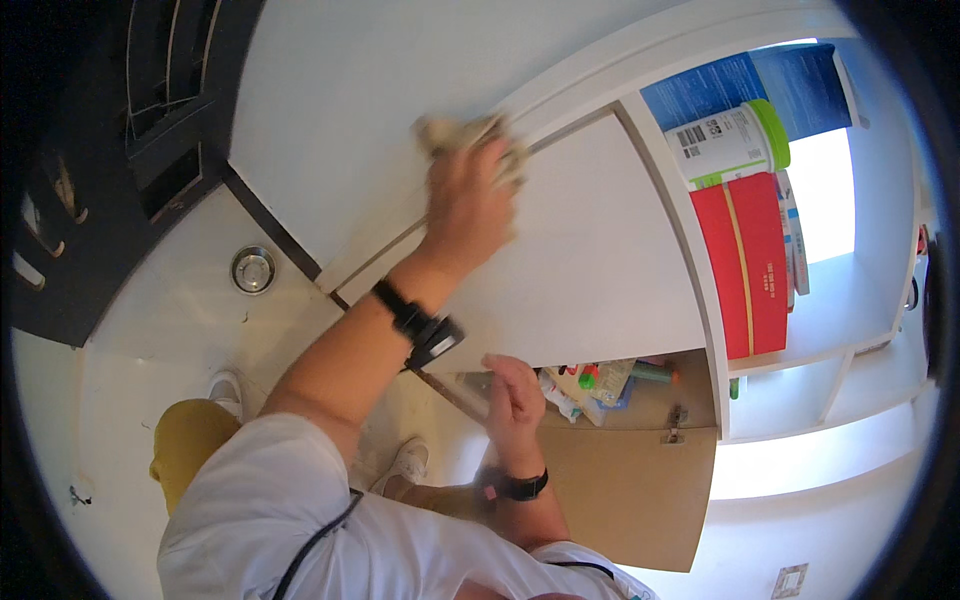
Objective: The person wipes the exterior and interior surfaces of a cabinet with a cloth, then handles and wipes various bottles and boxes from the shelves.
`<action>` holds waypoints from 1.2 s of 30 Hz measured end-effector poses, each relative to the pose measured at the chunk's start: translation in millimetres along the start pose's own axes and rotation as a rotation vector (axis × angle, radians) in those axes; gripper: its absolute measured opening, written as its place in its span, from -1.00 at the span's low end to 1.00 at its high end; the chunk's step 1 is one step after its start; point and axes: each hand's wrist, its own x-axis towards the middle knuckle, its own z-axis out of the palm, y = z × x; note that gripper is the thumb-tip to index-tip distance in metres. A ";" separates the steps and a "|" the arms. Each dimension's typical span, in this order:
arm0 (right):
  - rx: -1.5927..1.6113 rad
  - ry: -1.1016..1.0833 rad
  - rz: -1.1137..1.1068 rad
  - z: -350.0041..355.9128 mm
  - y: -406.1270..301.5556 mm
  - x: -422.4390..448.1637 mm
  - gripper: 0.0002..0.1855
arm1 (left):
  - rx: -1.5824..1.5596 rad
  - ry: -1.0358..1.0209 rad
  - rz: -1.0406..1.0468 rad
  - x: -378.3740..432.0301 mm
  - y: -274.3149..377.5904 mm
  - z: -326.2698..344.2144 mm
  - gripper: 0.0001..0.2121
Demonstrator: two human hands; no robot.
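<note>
My left hand grips a beige cloth; both are blurred. The cloth lies over the white frame along the edge of a closed white cabinet door, beside the pale wall. My right hand holds nothing that I can see, its fingers loosely curled and the thumb apart. It hovers beside the cabinet opening, close to the lower edge of the white door panel. Inside that opening lie packets and small items, partly hidden. An open cabinet door shows its tan inner side and a metal hinge.
A shelf on the right holds a blue bag, a green-lidded tub and a red box. A metal bowl sits on the floor. Dark furniture stands at left. My shoes are below.
</note>
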 end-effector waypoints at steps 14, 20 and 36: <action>-0.094 -0.130 0.028 34.5 12.9 -3.7 -0.74 | -0.210 0.141 -0.895 -173.7 -117.3 -7.5 -0.41; 0.048 -0.093 0.154 48.1 36.6 1.9 -0.72 | -0.246 0.270 -1.393 -207.2 -164.8 21.4 -0.43; 0.033 -0.204 0.112 57.5 50.8 13.4 -0.77 | -0.336 0.146 -1.757 -335.2 -319.9 -17.6 -0.63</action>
